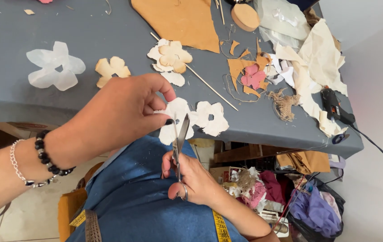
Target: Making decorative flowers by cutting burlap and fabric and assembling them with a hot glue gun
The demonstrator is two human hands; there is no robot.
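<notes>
My left hand (pixel 122 114) pinches a white flower-shaped fabric piece (pixel 178 117) at its left side, holding it just off the front edge of the grey table (pixel 7 40). A bead bracelet and a chain bracelet sit on that wrist. My right hand (pixel 191 177) grips metal scissors (pixel 180 139) by the handles, over my blue-clad lap. The blades point up and touch the white piece from below. A second white flower piece (pixel 211 117) lies on the table edge right beside the held one.
On the table lie a translucent white flower shape (pixel 52 67), tan and cream flower cut-outs (pixel 111 69), a pink flower (pixel 253 76), a wooden skewer (pixel 209 87), tan fabric (pixel 180 20), scraps, a wooden disc (pixel 245 17) and a glue gun (pixel 335 107). Fabric bags sit under the table.
</notes>
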